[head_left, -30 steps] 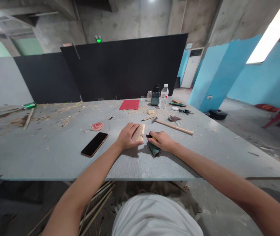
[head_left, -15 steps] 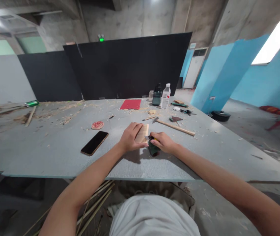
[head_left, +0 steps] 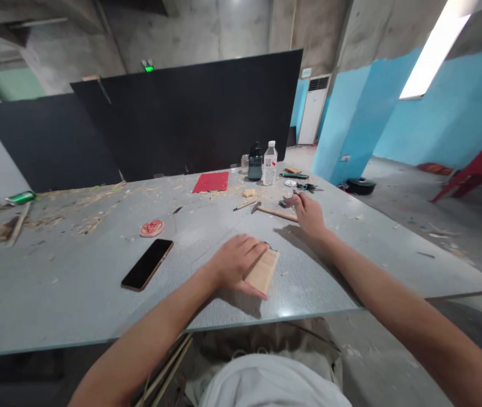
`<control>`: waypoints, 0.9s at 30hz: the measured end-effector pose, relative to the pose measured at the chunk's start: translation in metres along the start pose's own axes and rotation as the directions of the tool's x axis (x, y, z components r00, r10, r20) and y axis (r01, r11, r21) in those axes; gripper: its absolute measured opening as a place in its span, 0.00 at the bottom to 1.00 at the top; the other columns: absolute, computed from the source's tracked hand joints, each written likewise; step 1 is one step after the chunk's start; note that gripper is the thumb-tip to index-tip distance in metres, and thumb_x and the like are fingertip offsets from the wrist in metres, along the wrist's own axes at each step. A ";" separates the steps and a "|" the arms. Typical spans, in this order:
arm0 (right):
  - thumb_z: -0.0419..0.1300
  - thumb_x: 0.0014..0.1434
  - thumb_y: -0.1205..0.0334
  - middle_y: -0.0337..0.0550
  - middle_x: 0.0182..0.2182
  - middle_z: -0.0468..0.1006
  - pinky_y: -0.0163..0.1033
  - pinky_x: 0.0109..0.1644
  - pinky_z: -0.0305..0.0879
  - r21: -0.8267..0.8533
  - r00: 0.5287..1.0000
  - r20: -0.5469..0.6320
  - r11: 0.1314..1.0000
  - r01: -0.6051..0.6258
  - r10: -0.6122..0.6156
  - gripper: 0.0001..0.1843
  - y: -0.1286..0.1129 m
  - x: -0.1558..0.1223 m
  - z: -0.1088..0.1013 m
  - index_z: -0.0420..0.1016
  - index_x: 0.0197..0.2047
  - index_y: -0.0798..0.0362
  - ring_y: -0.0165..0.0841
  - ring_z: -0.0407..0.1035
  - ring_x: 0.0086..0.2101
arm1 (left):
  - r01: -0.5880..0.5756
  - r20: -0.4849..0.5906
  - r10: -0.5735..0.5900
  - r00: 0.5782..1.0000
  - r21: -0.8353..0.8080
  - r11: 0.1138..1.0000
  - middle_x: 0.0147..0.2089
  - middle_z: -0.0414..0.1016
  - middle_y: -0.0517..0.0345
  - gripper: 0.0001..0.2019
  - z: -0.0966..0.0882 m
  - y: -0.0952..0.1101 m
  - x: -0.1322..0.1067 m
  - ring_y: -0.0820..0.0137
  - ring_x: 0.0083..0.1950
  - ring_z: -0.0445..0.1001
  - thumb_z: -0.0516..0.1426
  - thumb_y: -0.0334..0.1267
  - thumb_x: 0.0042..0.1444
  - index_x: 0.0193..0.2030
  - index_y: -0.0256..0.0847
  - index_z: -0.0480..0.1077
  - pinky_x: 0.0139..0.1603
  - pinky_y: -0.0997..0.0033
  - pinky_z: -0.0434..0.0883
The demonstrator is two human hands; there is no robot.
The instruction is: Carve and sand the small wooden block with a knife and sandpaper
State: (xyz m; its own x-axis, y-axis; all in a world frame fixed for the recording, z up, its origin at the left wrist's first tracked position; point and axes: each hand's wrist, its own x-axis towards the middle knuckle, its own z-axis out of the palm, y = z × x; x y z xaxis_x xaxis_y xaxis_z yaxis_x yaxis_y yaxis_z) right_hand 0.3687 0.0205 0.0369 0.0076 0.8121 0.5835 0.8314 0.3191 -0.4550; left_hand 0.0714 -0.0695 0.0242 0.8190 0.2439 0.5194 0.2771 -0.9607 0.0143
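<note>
My left hand (head_left: 241,261) grips a flat, pale piece of wood (head_left: 268,270) close to the table's front edge, thumb along its near side and fingers over its top. A small dark bit of something shows just behind the wood, mostly hidden. My right hand (head_left: 309,215) reaches out over the handle end of a hammer (head_left: 275,212), its fingers closed at a small dark cloth-like or paper-like scrap (head_left: 285,202). What exactly those fingers hold is hard to make out. No knife shows in either hand.
A phone (head_left: 147,264) and a round red-marked disc (head_left: 152,228) lie left. Beyond are a red sheet (head_left: 210,182), a pencil-like tool (head_left: 244,205), a small wood block (head_left: 248,193), a dark bottle (head_left: 255,163) and a clear water bottle (head_left: 270,164). Wood shavings litter the table (head_left: 75,294).
My right hand has left the wood and the yellow-handled knife it held, moving forward and right to the hammer's handle. My left hand keeps the wood, now turned slightly. The view has swung right.
</note>
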 end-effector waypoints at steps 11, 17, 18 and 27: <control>0.52 0.73 0.43 0.43 0.28 0.76 0.39 0.36 0.51 0.151 0.837 0.425 0.939 0.309 -0.344 0.20 -0.063 -0.041 0.023 0.74 0.41 0.50 0.36 0.65 0.29 | 0.452 -0.231 -0.444 0.866 -0.020 0.892 0.61 0.73 0.40 0.43 -0.027 -0.047 -0.039 0.49 0.59 0.72 0.62 0.69 0.58 0.69 0.38 0.65 0.62 0.48 0.70; 0.49 0.74 0.46 0.44 0.28 0.74 0.39 0.36 0.51 0.167 0.813 0.448 0.928 0.332 -0.372 0.21 -0.059 -0.037 0.011 0.73 0.40 0.51 0.36 0.64 0.29 | 0.432 -0.179 -0.421 0.889 0.023 0.902 0.61 0.75 0.42 0.45 -0.022 -0.039 -0.029 0.48 0.60 0.73 0.65 0.69 0.53 0.69 0.40 0.67 0.65 0.47 0.65; 0.49 0.74 0.46 0.44 0.28 0.74 0.39 0.35 0.50 0.162 0.820 0.441 0.931 0.327 -0.365 0.21 -0.057 -0.036 0.010 0.73 0.41 0.52 0.36 0.63 0.29 | 0.424 -0.166 -0.415 0.895 0.027 0.905 0.61 0.75 0.42 0.45 -0.021 -0.038 -0.028 0.48 0.60 0.73 0.66 0.69 0.53 0.69 0.40 0.67 0.65 0.47 0.65; 0.48 0.74 0.45 0.42 0.27 0.71 0.40 0.36 0.50 0.165 0.829 0.430 0.934 0.317 -0.357 0.21 -0.055 -0.035 0.010 0.72 0.41 0.51 0.37 0.61 0.29 | 0.412 -0.133 -0.406 0.904 0.022 0.911 0.62 0.75 0.42 0.47 -0.022 -0.036 -0.027 0.49 0.60 0.73 0.65 0.70 0.53 0.71 0.41 0.63 0.62 0.48 0.65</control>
State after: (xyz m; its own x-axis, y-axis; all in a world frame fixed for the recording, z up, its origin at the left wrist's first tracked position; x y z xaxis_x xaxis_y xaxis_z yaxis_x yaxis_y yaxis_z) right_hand 0.3169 -0.0211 0.0351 -0.5300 0.7693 0.3567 0.6871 0.6362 -0.3510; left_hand 0.0279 -0.0444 0.0284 0.5612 0.5932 0.5772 0.6011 -0.7715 0.2085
